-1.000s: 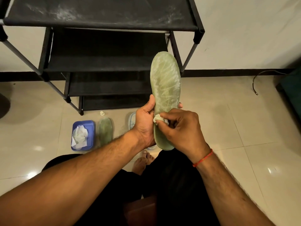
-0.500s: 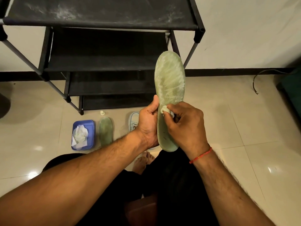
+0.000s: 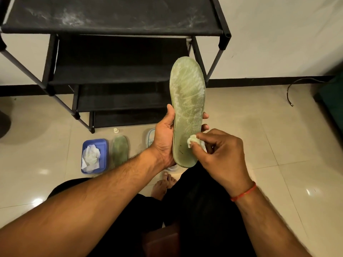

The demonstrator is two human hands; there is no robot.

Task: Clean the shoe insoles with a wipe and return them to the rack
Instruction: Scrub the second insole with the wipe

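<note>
My left hand grips a pale green insole from behind, thumb on its left edge and fingertips showing at its right edge; the toe end points up toward the black shoe rack. Whitish smears cover the insole's upper half. My right hand pinches a small balled white wipe and presses it on the insole's lower right, near the heel. A second green insole lies flat on the floor tiles.
A blue tray holding crumpled used wipes sits on the floor left of the lying insole. A light-coloured shoe is partly hidden behind my left hand. A small bottle cap stands by the rack foot. A cable trails at the right wall.
The wipe rose to the middle of the insole, then came back down toward the heel on the right side. My left hand kept its hold, the insole shifting slightly.
</note>
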